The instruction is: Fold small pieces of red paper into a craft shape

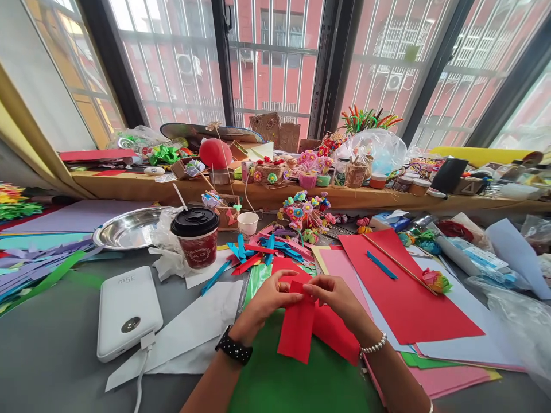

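A creased strip of red paper (pixel 297 330) hangs between my two hands, held by its upper end. My left hand (pixel 272 295) pinches its left edge between thumb and fingers. On the other side, my right hand (pixel 331 295) pinches the top right corner. Behind and below the strip lies another red paper piece (pixel 333 330), partly hidden by my right hand and wrist. Under both hands is a green sheet (pixel 275 381). Blue folded paper strips (pixel 279 248) and red ones are heaped just beyond my fingers.
A lidded coffee cup (pixel 196 241) and a white power bank (pixel 129 312) with a cable stand at left, near a metal tray (pixel 129 232). To the right, a large red sheet (pixel 413 292) bears a wooden stick (pixel 398 264). Paper flowers (pixel 303 215) stand behind.
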A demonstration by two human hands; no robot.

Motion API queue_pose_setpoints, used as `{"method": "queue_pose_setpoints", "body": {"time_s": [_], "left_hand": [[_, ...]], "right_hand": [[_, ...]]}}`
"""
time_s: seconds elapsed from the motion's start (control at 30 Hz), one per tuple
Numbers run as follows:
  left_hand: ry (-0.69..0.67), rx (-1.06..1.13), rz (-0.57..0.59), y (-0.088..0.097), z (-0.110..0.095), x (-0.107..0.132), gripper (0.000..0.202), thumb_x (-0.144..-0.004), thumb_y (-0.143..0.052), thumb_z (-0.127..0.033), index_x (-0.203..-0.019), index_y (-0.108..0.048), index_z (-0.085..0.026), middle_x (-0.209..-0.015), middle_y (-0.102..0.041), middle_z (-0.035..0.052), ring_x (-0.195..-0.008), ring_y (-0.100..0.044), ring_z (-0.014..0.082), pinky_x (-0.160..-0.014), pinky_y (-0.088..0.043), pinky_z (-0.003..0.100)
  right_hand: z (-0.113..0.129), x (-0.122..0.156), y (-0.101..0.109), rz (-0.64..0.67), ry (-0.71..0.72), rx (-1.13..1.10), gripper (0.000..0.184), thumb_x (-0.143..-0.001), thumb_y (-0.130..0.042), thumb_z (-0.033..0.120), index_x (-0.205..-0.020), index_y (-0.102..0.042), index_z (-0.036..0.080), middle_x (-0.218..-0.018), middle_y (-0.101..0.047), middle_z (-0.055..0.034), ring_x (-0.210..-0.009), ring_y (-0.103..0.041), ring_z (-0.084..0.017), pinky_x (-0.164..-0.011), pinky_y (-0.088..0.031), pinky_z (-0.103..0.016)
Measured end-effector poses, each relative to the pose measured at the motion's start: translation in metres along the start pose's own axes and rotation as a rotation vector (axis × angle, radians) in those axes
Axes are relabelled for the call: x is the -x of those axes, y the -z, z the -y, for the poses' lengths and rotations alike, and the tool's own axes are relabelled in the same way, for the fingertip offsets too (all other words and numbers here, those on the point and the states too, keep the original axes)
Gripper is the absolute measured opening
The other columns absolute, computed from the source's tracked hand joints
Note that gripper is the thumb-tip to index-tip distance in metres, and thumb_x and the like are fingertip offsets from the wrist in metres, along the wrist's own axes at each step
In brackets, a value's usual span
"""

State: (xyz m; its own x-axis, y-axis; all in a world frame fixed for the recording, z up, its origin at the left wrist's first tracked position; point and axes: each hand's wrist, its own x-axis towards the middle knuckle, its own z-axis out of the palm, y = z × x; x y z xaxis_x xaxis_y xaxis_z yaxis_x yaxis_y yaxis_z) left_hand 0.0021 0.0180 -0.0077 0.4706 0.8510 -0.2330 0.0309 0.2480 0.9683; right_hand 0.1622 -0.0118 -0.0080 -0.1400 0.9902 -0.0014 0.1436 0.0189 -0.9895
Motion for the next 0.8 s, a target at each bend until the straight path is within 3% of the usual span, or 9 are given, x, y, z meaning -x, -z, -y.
{"method": "queue_pose_setpoints", "body": {"time_s": [0.13, 0.37, 0.57, 0.8], "left_hand": [[-0.009, -0.036, 0.017, -0.0010, -0.0010, 0.0007, 0.057, -0.053, -0.069, -0.026, -0.102, -0.041, -0.016, -0.055, -0.050, -0.0062, -0.061, -0.055, 0.0137, -0.053, -0.038, 0.022], [0.033, -0.043, -0.033, -0.0030, 0.0076, -0.0049, 0.048, -0.051, -0.070, -0.034, -0.085, -0.043, -0.015, -0.065, -0.058, 0.0011, -0.064, -0.058, 0.0180, -0.051, -0.038, 0.024], [0.018, -0.020, -0.006, -0.0030, 0.0043, -0.0023, 0.049, -0.049, -0.071, -0.031, -0.084, -0.040, -0.016, -0.063, -0.055, -0.0021, -0.060, -0.056, 0.0156, -0.051, -0.038, 0.023], [-0.017, -0.049, 0.033, 0.0005, 0.0023, -0.0006, 0.047, -0.050, -0.069, -0.032, -0.083, -0.039, -0.017, -0.063, -0.050, -0.0046, -0.059, -0.054, 0.0124, -0.050, -0.036, 0.021]], "right_hand": [[-0.0016, 0.0002, -0.0031, -0.018, 0.018, 0.054, 0.022, -0.068, -0.055, 0.036, -0.064, -0.062, 0.015, -0.056, -0.054, 0.0010, -0.052, -0.045, -0.009, -0.046, -0.033, -0.019], [-0.0031, 0.0013, -0.0082, -0.131, 0.120, 0.166, 0.022, -0.071, -0.051, 0.035, -0.064, -0.059, 0.015, -0.060, -0.055, -0.0004, -0.057, -0.046, -0.012, -0.051, -0.036, -0.021], [0.0015, 0.0005, -0.0024, -0.008, 0.101, 0.184, 0.023, -0.075, -0.045, 0.035, -0.067, -0.056, 0.016, -0.057, -0.050, 0.0021, -0.048, -0.040, -0.008, -0.044, -0.032, -0.019], [0.0023, 0.0017, -0.0028, -0.008, 0.218, 0.358, 0.026, -0.079, -0.040, 0.036, -0.066, -0.052, 0.017, -0.060, -0.051, 0.0009, -0.054, -0.044, -0.010, -0.048, -0.033, -0.021]]}}
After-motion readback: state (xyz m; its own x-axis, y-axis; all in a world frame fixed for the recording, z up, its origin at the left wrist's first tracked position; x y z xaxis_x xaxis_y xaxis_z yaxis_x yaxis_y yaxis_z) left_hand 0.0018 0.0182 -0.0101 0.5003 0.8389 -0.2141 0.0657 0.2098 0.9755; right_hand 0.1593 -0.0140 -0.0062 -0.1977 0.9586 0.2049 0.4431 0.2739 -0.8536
